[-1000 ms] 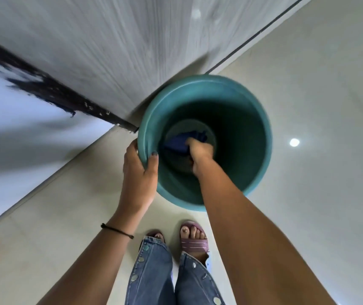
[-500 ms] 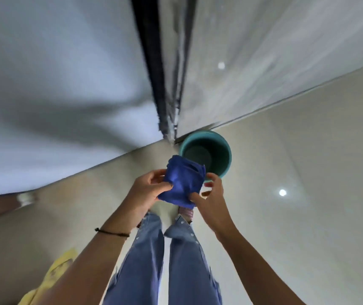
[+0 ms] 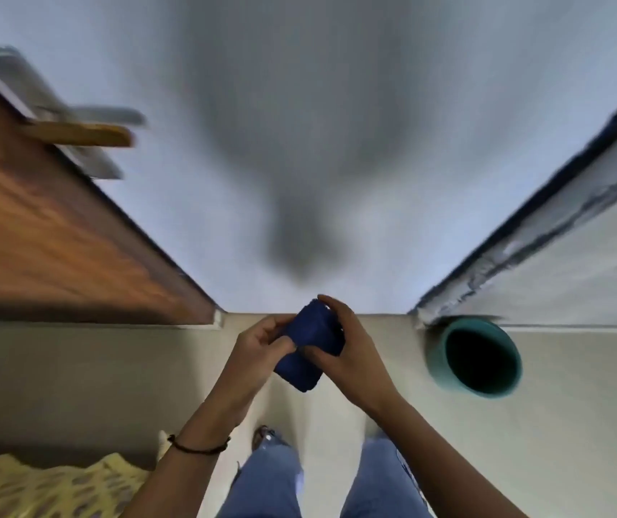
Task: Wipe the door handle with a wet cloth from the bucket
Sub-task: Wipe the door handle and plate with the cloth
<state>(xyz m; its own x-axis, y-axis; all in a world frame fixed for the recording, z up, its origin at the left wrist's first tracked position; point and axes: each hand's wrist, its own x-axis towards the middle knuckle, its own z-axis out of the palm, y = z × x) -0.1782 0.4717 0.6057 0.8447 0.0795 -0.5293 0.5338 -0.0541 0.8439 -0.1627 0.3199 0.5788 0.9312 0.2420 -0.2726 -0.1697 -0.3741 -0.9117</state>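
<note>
A dark blue cloth point(image 3: 309, 347) is bunched between both my hands at chest height in front of me. My left hand point(image 3: 258, 347) pinches its left side and my right hand point(image 3: 344, 349) wraps its right side. The teal bucket point(image 3: 435, 353) stands on the floor to the right, against a wall corner, with a dark inside. At the upper left, a brown wooden door point(image 3: 45, 233) carries a blurred lever handle point(image 3: 82, 134) on a metal plate, well above and left of my hands.
A pale wall point(image 3: 337, 106) faces me, with my shadow on it. A dark-edged wall corner point(image 3: 531, 241) rises at the right behind the bucket. Yellow patterned fabric point(image 3: 37, 487) lies at the lower left. My jeans point(image 3: 262, 480) and a sandalled foot show below.
My right hand lifted the cloth out of the bucket and both hands now hold it. I stood up and turned left, so the bucket lies to the right and the door has come into view.
</note>
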